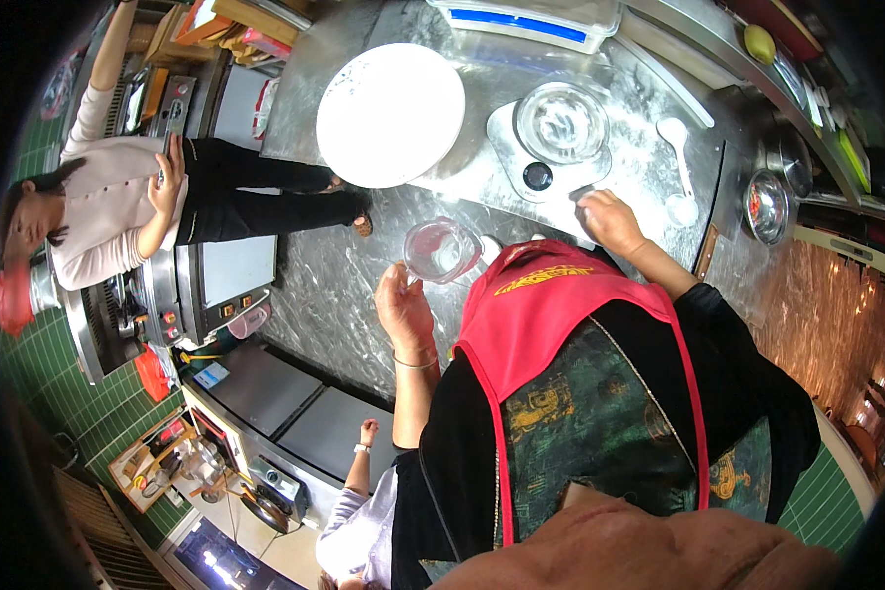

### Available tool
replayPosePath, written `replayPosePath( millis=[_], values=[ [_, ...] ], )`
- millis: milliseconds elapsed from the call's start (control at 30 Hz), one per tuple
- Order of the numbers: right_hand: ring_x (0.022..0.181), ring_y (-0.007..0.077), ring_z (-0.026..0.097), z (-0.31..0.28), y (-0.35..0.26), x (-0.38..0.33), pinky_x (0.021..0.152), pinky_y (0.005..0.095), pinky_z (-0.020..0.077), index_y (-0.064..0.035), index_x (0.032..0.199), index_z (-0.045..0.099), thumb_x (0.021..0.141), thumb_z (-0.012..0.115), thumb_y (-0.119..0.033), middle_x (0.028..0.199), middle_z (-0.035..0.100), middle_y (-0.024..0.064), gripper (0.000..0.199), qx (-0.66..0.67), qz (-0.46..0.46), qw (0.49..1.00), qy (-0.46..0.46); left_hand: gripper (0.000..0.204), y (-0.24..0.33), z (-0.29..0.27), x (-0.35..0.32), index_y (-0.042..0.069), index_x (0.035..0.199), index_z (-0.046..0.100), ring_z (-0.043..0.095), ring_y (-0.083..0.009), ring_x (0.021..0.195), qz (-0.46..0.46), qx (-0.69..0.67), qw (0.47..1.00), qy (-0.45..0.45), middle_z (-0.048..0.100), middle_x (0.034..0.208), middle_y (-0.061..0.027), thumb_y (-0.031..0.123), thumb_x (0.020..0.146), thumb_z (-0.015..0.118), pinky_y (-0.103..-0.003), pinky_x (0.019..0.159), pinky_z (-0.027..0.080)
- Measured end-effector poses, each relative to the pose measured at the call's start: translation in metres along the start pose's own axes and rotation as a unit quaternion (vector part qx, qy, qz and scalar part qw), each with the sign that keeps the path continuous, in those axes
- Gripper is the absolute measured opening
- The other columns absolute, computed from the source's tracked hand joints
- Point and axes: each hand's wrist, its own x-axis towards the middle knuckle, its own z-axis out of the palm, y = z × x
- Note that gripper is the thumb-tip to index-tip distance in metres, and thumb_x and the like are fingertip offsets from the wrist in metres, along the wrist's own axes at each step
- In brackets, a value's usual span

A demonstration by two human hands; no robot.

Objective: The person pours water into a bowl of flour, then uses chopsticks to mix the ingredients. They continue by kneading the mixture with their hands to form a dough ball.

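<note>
My left hand (404, 313) holds a clear plastic cup (442, 250) with a little liquid in it, just off the edge of the steel counter (482, 177). My right hand (610, 221) rests on the counter beside a white kitchen scale (546, 167), fingers curled near its front corner. A clear glass bowl (561, 122) sits on the scale. A large white round plate (390, 114) lies to the left of the scale. I wear a red apron over a dark patterned top.
A white spoon (680, 167) lies right of the scale, with metal bowls (767, 205) beyond. A white and blue tray (536, 20) sits at the counter's far side. A person in a pale top (108, 211) stands at left by steel appliances; another person's arm (359, 462) shows below.
</note>
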Motion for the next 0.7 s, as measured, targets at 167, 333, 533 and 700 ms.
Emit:
replayPosePath(
  millis=[167,333,533,700],
  values=[
    [0.113,0.032,0.052,0.01,-0.026,0.02,0.095,0.0431,0.0412,-0.0068,0.107,0.059,0.079,0.06,-0.009,0.121,0.061,0.0119,0.028,-0.058,-0.048,0.996,-0.044,0.029,-0.001,0.006,0.0,0.011,0.07,0.041,0.036,-0.0081,0.071,0.0,0.009,1.0,0.003,0.036,0.075,0.0022,0.025,0.093,0.052,-0.026,0.064,0.033],
    [0.114,0.0322,0.051,0.018,-0.026,0.036,0.095,0.0418,0.0404,-0.007,0.105,0.06,0.078,0.061,-0.01,0.124,0.06,0.0115,0.027,-0.088,-0.023,0.994,-0.066,0.031,0.004,0.01,0.004,0.012,0.068,0.038,0.033,-0.008,0.068,-0.001,0.014,1.0,-0.021,0.033,0.073,0.0029,0.026,0.092,0.053,-0.026,0.063,0.031],
    [0.111,0.0308,0.053,0.013,-0.021,0.035,0.093,0.0414,0.0418,-0.0065,0.102,0.061,0.078,0.062,-0.01,0.118,0.061,0.0108,0.024,-0.048,-0.053,0.997,-0.028,0.032,0.007,0.019,0.005,0.012,0.067,0.04,0.033,-0.0083,0.067,-0.014,0.009,1.0,0.012,0.033,0.071,0.0027,0.026,0.092,0.054,-0.027,0.062,0.03],
    [0.11,0.0309,0.054,-0.001,-0.008,0.012,0.091,0.0411,0.0434,-0.0052,0.102,0.06,0.078,0.064,-0.01,0.113,0.062,0.0103,0.025,-0.02,-0.043,0.997,0.057,0.034,0.011,0.019,0.014,0.011,0.065,0.04,0.031,-0.0095,0.064,0.014,0.023,0.996,-0.079,0.031,0.068,0.0028,0.025,0.092,0.054,-0.028,0.06,0.026]
  ],
)
